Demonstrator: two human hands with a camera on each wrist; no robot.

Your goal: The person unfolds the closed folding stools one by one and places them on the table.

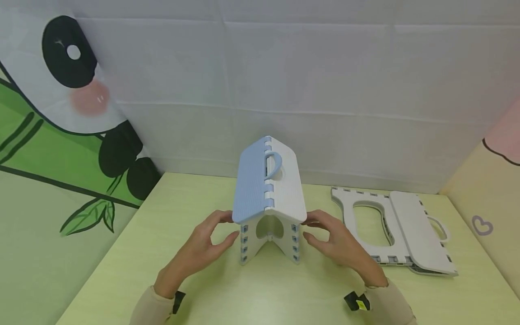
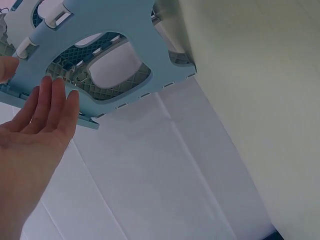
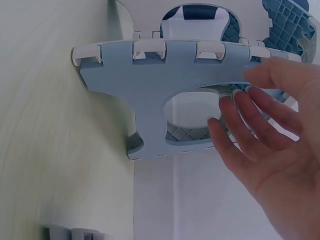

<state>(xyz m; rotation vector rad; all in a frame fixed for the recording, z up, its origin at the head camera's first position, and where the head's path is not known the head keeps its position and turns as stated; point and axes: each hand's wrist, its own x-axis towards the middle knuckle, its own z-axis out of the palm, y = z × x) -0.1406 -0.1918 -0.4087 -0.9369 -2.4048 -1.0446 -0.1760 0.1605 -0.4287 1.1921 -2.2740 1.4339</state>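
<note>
Both left hand [image 1: 205, 246] and right hand [image 1: 337, 239], fingers loosely parted, flank the half-folded blue-and-white stool [image 1: 268, 178] near the table's [image 1: 195, 194] back edge, flattened stool [image 1: 418, 230] by right edge, head view; left wrist adds lattice ribs [image 2: 123, 90] inside; right wrist, hinge knuckles [image 3: 150, 47] along blue side panel [image 3: 150, 80].

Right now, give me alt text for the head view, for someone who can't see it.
A person's left hand and right hand flank a blue and white folding stool, its top peaked like a roof, on a pale yellow table. A white folding piece with a handle lies flat at right.
</note>
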